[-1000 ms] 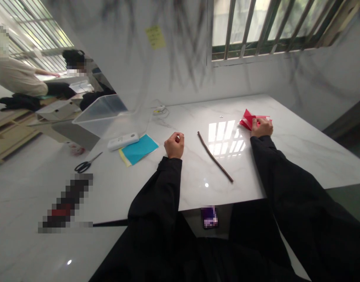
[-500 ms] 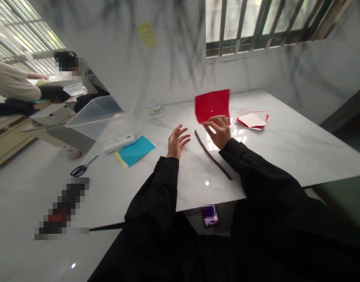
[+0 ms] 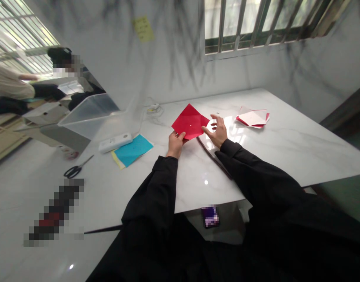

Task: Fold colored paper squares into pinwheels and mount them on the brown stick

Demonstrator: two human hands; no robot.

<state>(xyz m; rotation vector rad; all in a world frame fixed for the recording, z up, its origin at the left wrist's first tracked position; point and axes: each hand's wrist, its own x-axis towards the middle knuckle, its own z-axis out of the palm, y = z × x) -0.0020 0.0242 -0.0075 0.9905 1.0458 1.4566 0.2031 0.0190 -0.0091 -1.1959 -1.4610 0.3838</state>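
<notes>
A red square sheet of paper (image 3: 190, 122) lies cornerwise on the white marble table (image 3: 286, 145) in front of me. My left hand (image 3: 175, 143) pinches its near left corner. My right hand (image 3: 217, 131) has its fingers spread, resting at the sheet's right corner. A thin dark stick (image 3: 213, 157) lies on the table under my right wrist and partly beneath the sheet. A small stack of red and white papers (image 3: 253, 118) sits to the right, beyond my right hand.
Left of my hands lie teal and yellow sheets (image 3: 133, 150), a white oblong device (image 3: 115, 142), a clear plastic bin (image 3: 93, 115) and black scissors (image 3: 75, 169). A cable (image 3: 153, 109) rests near the wall. People sit at another table at far left.
My right hand lifted a red sheet off the stack at right, carried it left and brought it down before me. My left hand opened, then pinched the sheet's corner.
</notes>
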